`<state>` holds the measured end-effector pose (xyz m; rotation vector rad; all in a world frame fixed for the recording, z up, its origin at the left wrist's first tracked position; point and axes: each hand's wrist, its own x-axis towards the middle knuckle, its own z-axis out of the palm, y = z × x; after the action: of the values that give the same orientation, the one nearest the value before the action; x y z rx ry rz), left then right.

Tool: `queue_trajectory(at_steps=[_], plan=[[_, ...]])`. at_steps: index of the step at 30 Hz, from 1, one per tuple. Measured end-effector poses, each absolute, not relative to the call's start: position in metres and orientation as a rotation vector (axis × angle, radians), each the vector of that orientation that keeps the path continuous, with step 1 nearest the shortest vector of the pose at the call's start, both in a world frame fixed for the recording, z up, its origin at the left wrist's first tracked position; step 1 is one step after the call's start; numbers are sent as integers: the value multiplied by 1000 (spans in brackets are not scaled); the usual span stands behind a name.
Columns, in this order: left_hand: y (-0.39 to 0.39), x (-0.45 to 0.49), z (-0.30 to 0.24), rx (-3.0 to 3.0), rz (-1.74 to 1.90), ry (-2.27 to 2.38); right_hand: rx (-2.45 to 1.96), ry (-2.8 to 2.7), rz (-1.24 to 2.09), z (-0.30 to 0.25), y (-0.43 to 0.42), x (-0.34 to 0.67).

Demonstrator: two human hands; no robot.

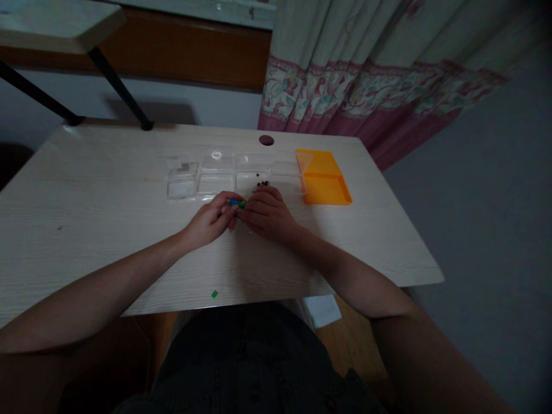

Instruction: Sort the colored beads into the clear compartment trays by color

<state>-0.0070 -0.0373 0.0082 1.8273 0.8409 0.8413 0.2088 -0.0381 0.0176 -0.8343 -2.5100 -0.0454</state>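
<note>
Close together over the middle of the table [107, 230], my two hands meet around a small blue and green piece [237, 203], perhaps made of plastic bricks. My left hand [211, 220] pinches its blue end between thumb and fingers. From the other side, the fingers of my right hand [268, 214] close on the green end and hide part of it. Just beyond my right fingertips, several tiny dark brown pieces [262, 184] lie in a clear plastic box. A small green piece [214, 294] rests alone by the table's front edge.
Clear divided boxes [217, 174] stand in a row behind my hands. To their right lies an orange tray [326, 190], partly behind clear plastic. A shelf on black legs [121, 89] rises at the back left, and a curtain [336, 86] hangs behind the table.
</note>
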Motion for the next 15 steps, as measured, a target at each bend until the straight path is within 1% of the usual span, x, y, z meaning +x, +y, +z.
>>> queue_trajectory(at_steps=[5, 10, 15], plan=[[-39, -4, 12, 1795, 865, 864, -857, -2441, -146, 15, -35, 215], [-41, -4, 14, 1845, 848, 927, -1140, -2196, -194, 17, -25, 226], [-40, -4, 14, 1889, 850, 940, -1315, -2003, -169, 12, -6, 241]])
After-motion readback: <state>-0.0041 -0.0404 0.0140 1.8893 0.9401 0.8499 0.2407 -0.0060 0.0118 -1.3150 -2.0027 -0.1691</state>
